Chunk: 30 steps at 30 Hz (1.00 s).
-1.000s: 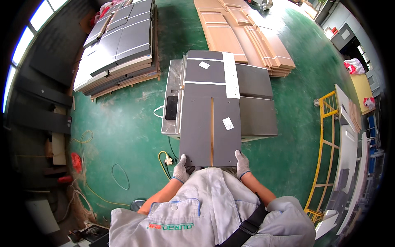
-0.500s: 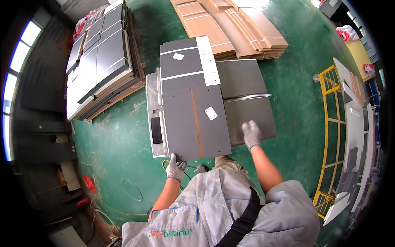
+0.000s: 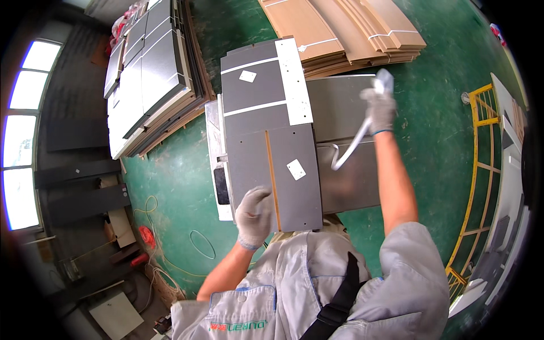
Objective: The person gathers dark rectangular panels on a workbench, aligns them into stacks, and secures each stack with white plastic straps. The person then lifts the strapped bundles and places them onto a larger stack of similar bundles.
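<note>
Far left of the hands: stack of grey panels (image 3: 150, 79) on the green floor (image 3: 175, 187), well apart from the left hand. Yellow cable (image 3: 170, 249) loops on the floor below and left of that hand.

Left hand (image 3: 254, 216), gloved, lies palm-down on the near edge of the dark grey panel (image 3: 272, 153), fingers curled over the lower left corner. Pressing or lightly gripping the edge; a firm clench cannot be told. The panel runs up and away from this hand, an orange strip (image 3: 273, 181) just right of the fingers, a white label (image 3: 296, 169) further up and right. A white strip (image 3: 293, 82) lies across the far end of the panel stack. All of it rests on the metal machine table (image 3: 351, 187), whose bare steel shows to the right of the left hand.

Right hand (image 3: 379, 107), gloved, is raised over the far right part of the table, clenched around a white curved handle (image 3: 354, 141) that hangs down and left from the fist, its lower end near the panel's right edge.

Beyond the right hand: tan boards (image 3: 351, 28) stacked on the floor. Far right: yellow railing (image 3: 481, 170).

Change from half a second ago: then the right hand was open and empty beside the panel; now it is higher and grasping the handle. Left hand holds the same corner.
</note>
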### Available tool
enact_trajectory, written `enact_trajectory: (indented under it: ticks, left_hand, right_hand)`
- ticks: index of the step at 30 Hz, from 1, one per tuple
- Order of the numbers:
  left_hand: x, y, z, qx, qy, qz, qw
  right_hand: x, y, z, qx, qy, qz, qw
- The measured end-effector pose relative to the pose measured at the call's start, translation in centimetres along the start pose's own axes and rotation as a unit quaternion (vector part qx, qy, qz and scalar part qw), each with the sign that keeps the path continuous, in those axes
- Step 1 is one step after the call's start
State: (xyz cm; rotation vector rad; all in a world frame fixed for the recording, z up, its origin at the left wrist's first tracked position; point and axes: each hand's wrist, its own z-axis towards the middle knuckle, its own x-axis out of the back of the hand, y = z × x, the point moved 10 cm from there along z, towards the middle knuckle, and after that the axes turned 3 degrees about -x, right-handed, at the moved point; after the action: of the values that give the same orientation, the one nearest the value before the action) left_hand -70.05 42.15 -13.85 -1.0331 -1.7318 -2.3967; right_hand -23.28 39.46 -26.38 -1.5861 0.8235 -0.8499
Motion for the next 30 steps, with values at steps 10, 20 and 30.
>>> enact_trajectory:
  ticks: [10, 20, 30]
  left_hand:
    - [6.1, -6.5, 9.8, -0.137, -0.099, 0.552, 0.817]
    - [28.5, -22.0, 10.4, 0.059, 0.252, 0.284, 0.923]
    - [20.2, -33.1, 10.6, 0.224, 0.254, -0.167, 0.926]
  right_hand:
    - [-9.8, -16.4, -23.5, 0.58, -0.164, -0.382, 0.7]
    - [4.1, -16.5, -18.3, 0.354, 0.031, -0.287, 0.89]
    - [14.5, -15.6, -14.6, 0.265, 0.142, -0.278, 0.912]
